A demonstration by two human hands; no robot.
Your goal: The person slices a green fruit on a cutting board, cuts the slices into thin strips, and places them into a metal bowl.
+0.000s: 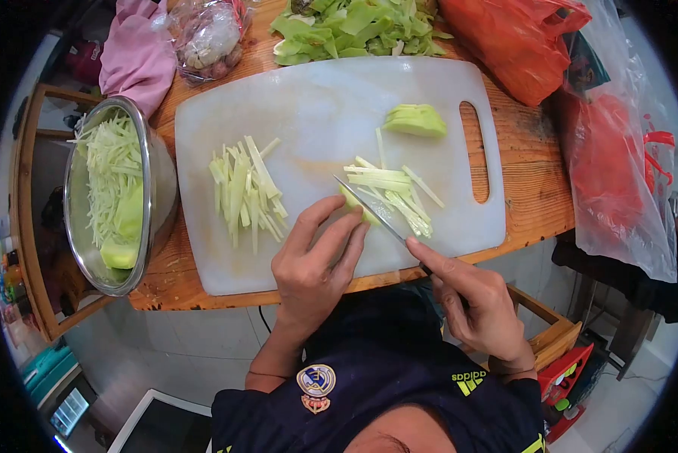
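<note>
My right hand (475,302) is closed round the handle of a knife (384,217), its index finger stretched along the blade's back. The blade lies against a pale green vegetable piece (371,217) on the white cutting board (316,98). My left hand (312,257) pinches that piece with bent fingertips, just left of the blade. Cut sticks (388,179) lie beyond and right of the knife. Farther left is another pile of sticks (245,185). A stack of green slices (416,121) rests near the board's handle hole.
A metal bowl (160,174) with shreds and larger green pieces stands left of the board. Green peelings (358,30) lie at the back. A clear bag (209,45), a pink cloth (137,57) and an orange-red bag (513,45) sit on the wooden table (535,181).
</note>
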